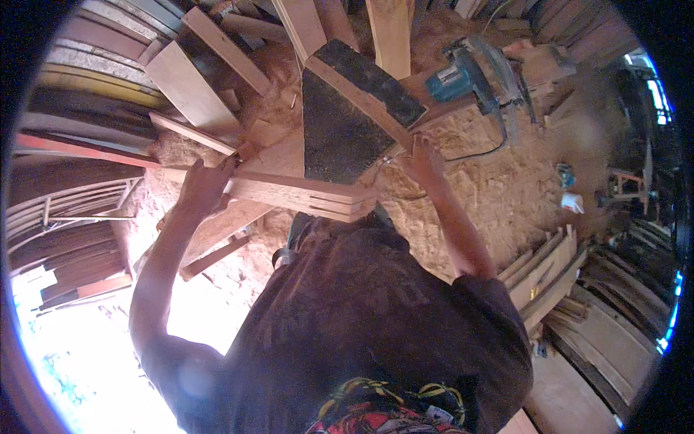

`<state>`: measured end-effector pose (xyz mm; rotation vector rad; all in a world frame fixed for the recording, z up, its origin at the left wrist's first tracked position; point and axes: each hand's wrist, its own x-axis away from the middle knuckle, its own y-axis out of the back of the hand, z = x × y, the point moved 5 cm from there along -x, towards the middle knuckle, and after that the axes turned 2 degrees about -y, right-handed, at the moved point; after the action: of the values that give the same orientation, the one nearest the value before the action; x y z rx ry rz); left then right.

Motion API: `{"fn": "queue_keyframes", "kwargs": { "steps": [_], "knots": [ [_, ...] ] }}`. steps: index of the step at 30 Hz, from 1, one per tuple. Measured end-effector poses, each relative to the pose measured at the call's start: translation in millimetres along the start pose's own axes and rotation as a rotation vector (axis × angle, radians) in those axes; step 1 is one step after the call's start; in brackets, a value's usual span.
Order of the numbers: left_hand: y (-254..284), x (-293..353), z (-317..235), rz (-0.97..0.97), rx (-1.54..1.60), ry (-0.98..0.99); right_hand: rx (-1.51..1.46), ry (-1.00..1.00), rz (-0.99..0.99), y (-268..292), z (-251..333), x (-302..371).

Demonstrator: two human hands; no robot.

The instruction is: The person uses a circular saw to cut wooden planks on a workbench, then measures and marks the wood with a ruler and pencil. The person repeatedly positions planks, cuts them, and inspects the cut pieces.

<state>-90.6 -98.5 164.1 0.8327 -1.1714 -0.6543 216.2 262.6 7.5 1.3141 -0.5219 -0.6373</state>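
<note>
No labels, signs or screens show in this sawdust-strewn woodworking yard. The one thing that may be a package is a small white container [572, 202] on the sawdust at the right, with a small blue-green item [564, 174] just beyond it; both are too small and blurred to identify.
</note>
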Motion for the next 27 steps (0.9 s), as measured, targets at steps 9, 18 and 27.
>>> {"fn": "queue_keyframes", "kwargs": {
  "steps": [9,18,27],
  "knots": [
    [10,33,11,0.005,0.217,0.034,-0.131,-0.211,-0.108,81,7,-8],
    [-31,-51,9,-0.14,0.598,0.144,-0.429,-0.61,-0.658,231,-58,56],
    [-118,-158,6,-0.442,0.897,0.058,-0.427,-0.846,-1.041,249,-54,184]
  ]
}}
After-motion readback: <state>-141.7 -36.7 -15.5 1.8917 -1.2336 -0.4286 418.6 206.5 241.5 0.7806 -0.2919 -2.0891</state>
